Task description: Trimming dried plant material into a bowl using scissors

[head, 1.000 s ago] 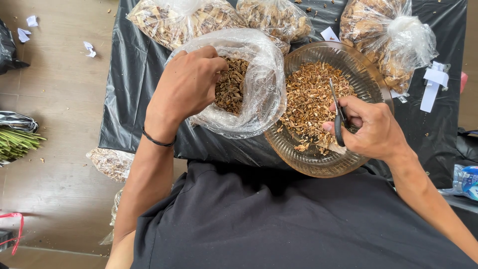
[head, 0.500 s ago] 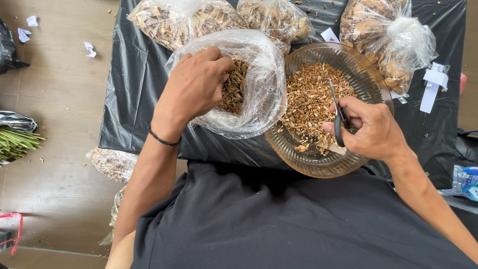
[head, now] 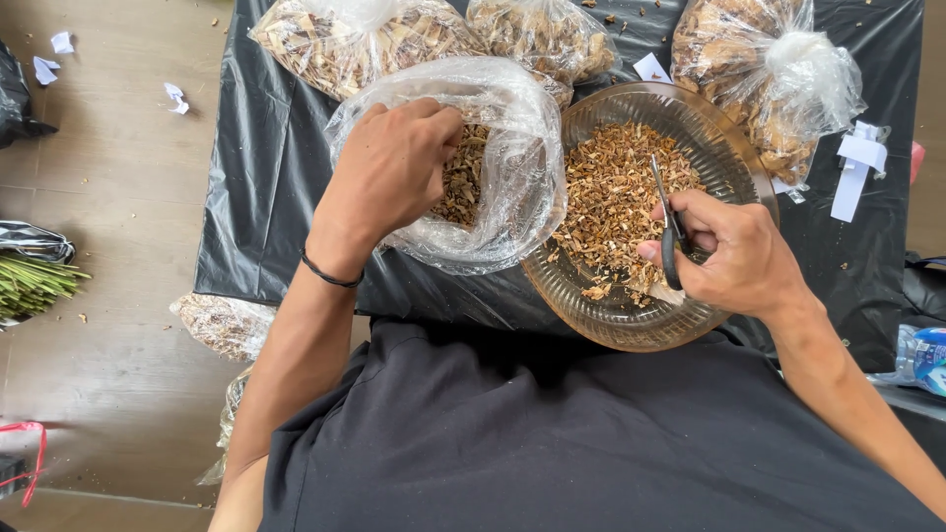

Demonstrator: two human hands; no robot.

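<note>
My left hand (head: pixel 389 172) reaches into an open clear plastic bag (head: pixel 512 197) of brown dried pieces, its fingers curled down among the contents. What the fingers grip is hidden. My right hand (head: pixel 734 256) holds black-handled scissors (head: pixel 668 232), blades pointing away from me, over a clear glass bowl (head: pixel 611 320) filled with small chopped brown dried bits (head: pixel 606 197). The bag leans against the bowl's left rim. Both rest on a black plastic sheet (head: pixel 256 197).
Tied clear bags of dried pieces lie at the back: two at the top middle (head: pixel 345 44) (head: pixel 547 34), one at the top right (head: pixel 769 84). White paper slips (head: pixel 857 163) lie right. On the floor, green stalks (head: pixel 30 281) left, another bag (head: pixel 222 325), a bottle (head: pixel 921 355) right.
My left hand has pushed a little deeper and rightward into the bag. The right hand with the scissors stays over the bowl.
</note>
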